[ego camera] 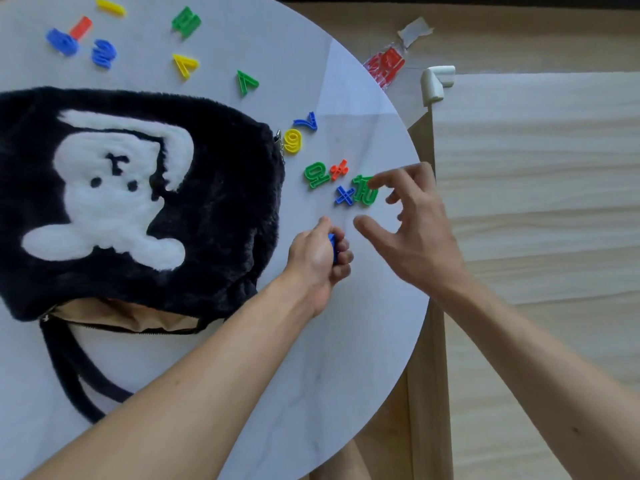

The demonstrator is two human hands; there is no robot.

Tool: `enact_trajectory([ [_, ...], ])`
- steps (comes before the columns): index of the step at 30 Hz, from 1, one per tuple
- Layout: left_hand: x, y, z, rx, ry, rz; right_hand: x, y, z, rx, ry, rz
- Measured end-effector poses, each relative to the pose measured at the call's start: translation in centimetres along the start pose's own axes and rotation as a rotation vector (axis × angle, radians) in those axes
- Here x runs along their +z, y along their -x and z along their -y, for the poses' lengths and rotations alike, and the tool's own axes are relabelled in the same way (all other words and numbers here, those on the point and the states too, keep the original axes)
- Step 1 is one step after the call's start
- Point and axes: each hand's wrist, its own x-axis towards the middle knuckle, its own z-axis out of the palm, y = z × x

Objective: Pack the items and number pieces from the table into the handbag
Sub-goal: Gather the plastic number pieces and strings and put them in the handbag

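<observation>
A black furry handbag [214, 209] with a white bear on it lies on the round white table [363, 306], its tan-lined mouth open toward me. My left hand [320, 259] grips a blue piece [332, 245] just right of the bag. My right hand [412, 223] hovers with spread fingers, its index tip touching a green piece [365, 190]. Beside that lie a blue cross [344, 195], a red piece [338, 169], a green piece [317, 174], a yellow 6 [293, 142] and a blue 7 [307, 122]. Several more coloured pieces lie at the far left.
The table's edge curves close to my right hand. A red-and-clear plastic packet [386, 65] lies at the table's far right rim. A pale wooden surface with a white corner guard [436, 81] stands to the right, lower than the table.
</observation>
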Motion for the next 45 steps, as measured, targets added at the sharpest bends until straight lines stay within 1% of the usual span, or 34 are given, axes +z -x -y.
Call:
enact_trajectory([
  [3,0.1,-0.2,-0.5,-0.017,0.028,-0.043,1.0,-3.3,-0.8,0.113,0.247,0.072],
  [7,0.1,-0.4,-0.9,-0.011,0.061,-0.068,3.8,-5.5,-1.2,0.073,0.475,0.166],
  [9,0.0,-0.6,-0.9,-0.017,0.069,-0.070,4.8,-6.1,-1.3,0.035,0.528,0.173],
  [13,-0.5,-0.7,-0.9,-0.022,0.086,-0.079,5.3,-6.6,-1.3,-0.066,0.514,0.147],
  [18,-1.1,-1.1,-0.9,-0.027,0.111,-0.085,5.0,-7.0,-1.2,-0.106,0.469,0.185],
  [21,-1.3,-1.4,-1.0,-0.018,0.114,-0.089,4.3,-7.2,-1.5,-0.065,0.389,0.204],
  [25,-1.0,-1.9,-1.2,-0.026,0.092,-0.072,3.2,-7.2,-2.2,0.023,0.260,0.179],
  [27,-0.7,-2.1,-1.2,-0.031,0.075,-0.064,2.8,-6.9,-2.7,0.024,0.283,0.197],
  [30,-0.1,-2.5,-1.0,-0.019,0.063,-0.074,2.6,-6.2,-3.1,-0.054,0.393,0.255],
  [33,-0.1,-2.8,-0.8,-0.003,0.062,-0.084,3.1,-5.9,-2.8,-0.095,0.419,0.268],
  [38,-0.2,-2.9,-0.4,-0.007,0.047,-0.095,3.5,-6.3,-2.7,-0.052,0.381,0.268],
  [42,-0.3,-2.7,-0.4,-0.017,0.056,-0.091,2.9,-6.6,-2.6,0.050,0.286,0.282],
  [44,-0.2,-2.5,-0.6,-0.040,0.079,-0.048,2.0,-6.6,-2.0,0.069,0.190,0.262],
  [45,-0.2,-2.4,-0.8,-0.060,0.101,0.001,1.3,-6.5,-1.5,0.046,0.153,0.272],
])
